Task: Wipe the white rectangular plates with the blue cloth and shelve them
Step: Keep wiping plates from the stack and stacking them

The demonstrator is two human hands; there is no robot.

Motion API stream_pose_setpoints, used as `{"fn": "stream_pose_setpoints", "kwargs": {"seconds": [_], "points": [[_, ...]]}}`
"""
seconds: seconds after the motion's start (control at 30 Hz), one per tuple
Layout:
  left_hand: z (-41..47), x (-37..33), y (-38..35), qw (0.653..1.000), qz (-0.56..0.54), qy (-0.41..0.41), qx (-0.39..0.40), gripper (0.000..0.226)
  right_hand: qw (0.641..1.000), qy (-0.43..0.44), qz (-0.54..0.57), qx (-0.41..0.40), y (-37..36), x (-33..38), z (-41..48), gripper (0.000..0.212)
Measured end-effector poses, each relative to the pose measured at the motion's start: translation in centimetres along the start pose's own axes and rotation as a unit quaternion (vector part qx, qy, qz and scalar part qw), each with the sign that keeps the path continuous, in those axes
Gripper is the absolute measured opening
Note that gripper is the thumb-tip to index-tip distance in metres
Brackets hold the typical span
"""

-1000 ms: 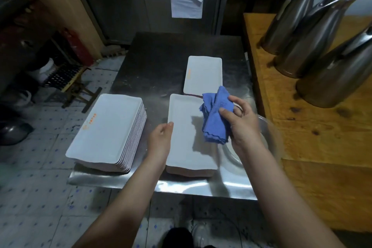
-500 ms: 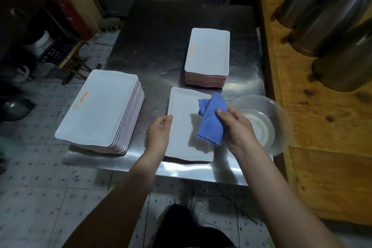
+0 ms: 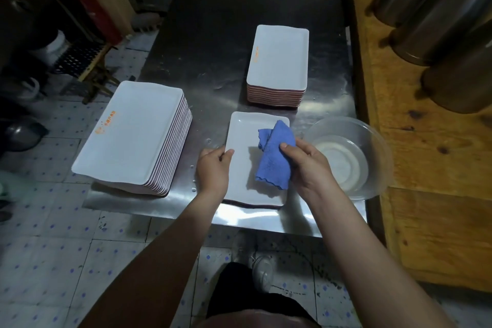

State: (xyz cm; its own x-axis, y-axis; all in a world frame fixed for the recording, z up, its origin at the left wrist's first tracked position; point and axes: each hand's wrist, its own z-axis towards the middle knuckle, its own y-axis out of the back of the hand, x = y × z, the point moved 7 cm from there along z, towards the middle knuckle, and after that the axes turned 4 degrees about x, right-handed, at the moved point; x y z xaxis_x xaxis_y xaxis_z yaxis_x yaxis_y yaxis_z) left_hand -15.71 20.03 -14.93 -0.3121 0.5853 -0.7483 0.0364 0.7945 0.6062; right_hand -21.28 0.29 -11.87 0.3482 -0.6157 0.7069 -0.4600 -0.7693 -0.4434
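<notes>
Wiping: from the head view, my only feed, I judge that one plate is being wiped and none has gone to a shelf; no shelf shows.
Right hand: the right hand has fingers and thumb curled round the bunched blue cloth, over the plate's right half. I cannot tell whether the cloth presses down or hangs just above.
Left hand: the left hand pinches the plate's left rim, thumb on top, the other fingers curled at the edge.
Plate: the white rectangular plate lies at the near edge of the steel bench, right of middle.
Stacks: a tall stack sits at the near left corner; a second stack stands behind the plate, towards the right edge.
Bowl: a clear bowl sits at the near right corner, just beside the plate.
Changed: over the last second the view tipped down and brought the bowl in; hands and cloth have barely shifted.
Meaning: I take it that the left half is still unwiped and most of the job remains.
</notes>
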Motion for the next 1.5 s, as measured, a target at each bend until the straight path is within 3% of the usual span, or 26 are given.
{"fn": "stream_pose_setpoints", "kwargs": {"seconds": [0.17,0.3,0.4,0.53,0.67,0.93,1.03,1.17,1.3,1.5], "points": [[0.8,-1.1,0.7,1.0,-0.012,-0.004,-0.002,0.024,1.0,0.007,0.016,0.007,-0.4,1.4,-0.3,0.019],[2.4,-3.6,1.6,0.998,-0.057,-0.03,0.016,0.004,0.998,0.029,0.046,0.019,-1.5,4.0,0.2,0.019],[4.4,-6.2,2.1,0.995,-0.085,-0.053,0.014,0.009,0.998,0.036,0.045,0.03,-2.4,6.0,1.0,0.008],[8.5,-9.9,1.4,0.993,-0.106,-0.053,0.021,0.01,0.998,0.047,0.027,0.016,-3.1,8.9,3.2,0.011],[13.0,-12.9,-0.4,0.989,-0.135,-0.042,0.054,0.025,0.998,0.057,0.008,-0.017,-3.8,11.4,5.9,0.009],[20.0,-16.6,-4.6,0.992,-0.066,-0.032,0.103,0.04,0.996,0.034,-0.002,-0.077,-5.2,13.5,11.4,0.011],[21.1,-16.8,-5.6,0.991,-0.035,-0.046,0.12,0.041,0.996,0.028,0.009,-0.08,-5.4,13.2,12.8,0.023],[21.9,-16.6,-5.9,0.988,-0.014,-0.06,0.141,0.033,0.996,0.022,0.023,-0.084,-5.2,12.7,13.8,0.009],[22.1,-17.5,-5.0,0.985,0.008,-0.103,0.136,0.012,0.995,0.032,0.024,-0.088,-4.9,12.7,14.1,0.009],[22.1,-18.0,-3.1,0.99,-0.012,-0.098,0.104,0.007,0.994,0.068,0.022,-0.081,-5.1,13.5,12.5,0.014]]}}
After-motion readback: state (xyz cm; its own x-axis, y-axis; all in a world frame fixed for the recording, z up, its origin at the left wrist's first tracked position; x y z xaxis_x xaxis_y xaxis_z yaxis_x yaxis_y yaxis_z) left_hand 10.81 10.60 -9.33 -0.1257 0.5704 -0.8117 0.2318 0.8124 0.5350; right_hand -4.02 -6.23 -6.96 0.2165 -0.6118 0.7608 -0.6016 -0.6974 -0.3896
